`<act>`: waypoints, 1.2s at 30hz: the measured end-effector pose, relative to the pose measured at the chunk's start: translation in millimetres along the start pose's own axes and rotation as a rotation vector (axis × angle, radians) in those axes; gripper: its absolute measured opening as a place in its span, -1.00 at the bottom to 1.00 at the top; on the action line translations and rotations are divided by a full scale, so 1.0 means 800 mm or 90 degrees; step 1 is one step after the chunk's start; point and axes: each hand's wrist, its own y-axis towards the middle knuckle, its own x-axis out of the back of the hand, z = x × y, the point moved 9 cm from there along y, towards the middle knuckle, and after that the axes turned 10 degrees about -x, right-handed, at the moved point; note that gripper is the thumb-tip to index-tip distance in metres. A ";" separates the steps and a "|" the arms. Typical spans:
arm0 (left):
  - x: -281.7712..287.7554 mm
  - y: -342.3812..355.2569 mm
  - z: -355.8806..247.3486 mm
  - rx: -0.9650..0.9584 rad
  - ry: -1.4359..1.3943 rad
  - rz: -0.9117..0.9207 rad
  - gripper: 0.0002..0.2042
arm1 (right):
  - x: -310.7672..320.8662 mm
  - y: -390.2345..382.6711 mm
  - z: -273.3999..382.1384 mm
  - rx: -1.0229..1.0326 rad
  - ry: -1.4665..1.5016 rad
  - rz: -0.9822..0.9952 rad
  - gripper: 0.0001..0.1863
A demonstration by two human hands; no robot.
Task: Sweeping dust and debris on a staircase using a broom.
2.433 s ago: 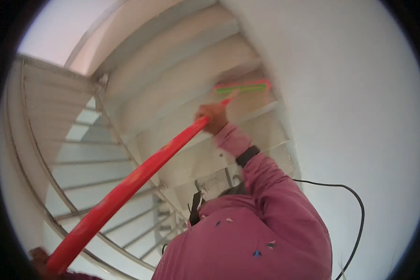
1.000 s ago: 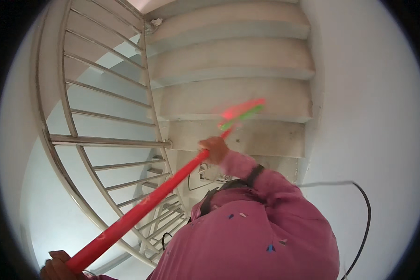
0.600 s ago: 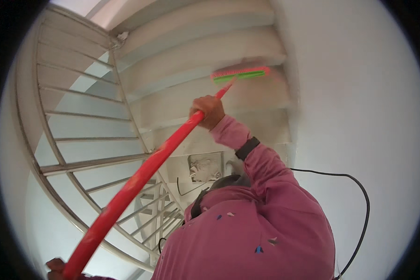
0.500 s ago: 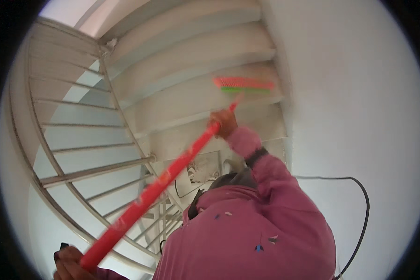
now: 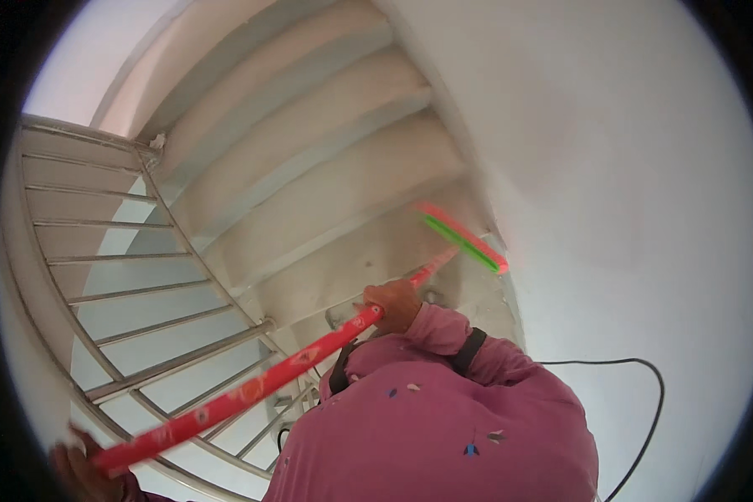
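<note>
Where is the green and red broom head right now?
In the head view, right of centre: the broom head rests on a white stair step beside the wall.

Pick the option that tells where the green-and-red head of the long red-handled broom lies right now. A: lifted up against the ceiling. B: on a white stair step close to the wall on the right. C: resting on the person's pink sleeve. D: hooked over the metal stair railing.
B: the green-and-red broom head lies on a white stair step beside the white wall, far from the metal railing.
</note>
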 end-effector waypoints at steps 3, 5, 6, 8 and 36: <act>-0.022 0.054 -0.032 -0.069 -0.125 -0.020 -0.88 | 0.003 -0.009 -0.028 -0.023 -0.030 -0.153 -0.74; -0.043 0.069 -0.060 -0.095 -0.168 -0.010 -0.85 | 0.013 -0.002 -0.056 -0.014 -0.089 -0.250 -0.70; -0.054 0.074 -0.076 -0.114 -0.203 0.011 -0.81 | 0.011 0.004 -0.075 -0.021 -0.087 -0.249 -0.70; -0.044 0.095 -0.114 -0.077 -0.139 -0.022 -0.79 | 0.016 0.007 -0.103 -0.020 -0.114 -0.358 -0.73; -0.112 0.007 -0.129 -0.110 -0.216 0.241 -0.88 | -0.240 0.026 -0.093 0.018 0.088 0.090 -0.79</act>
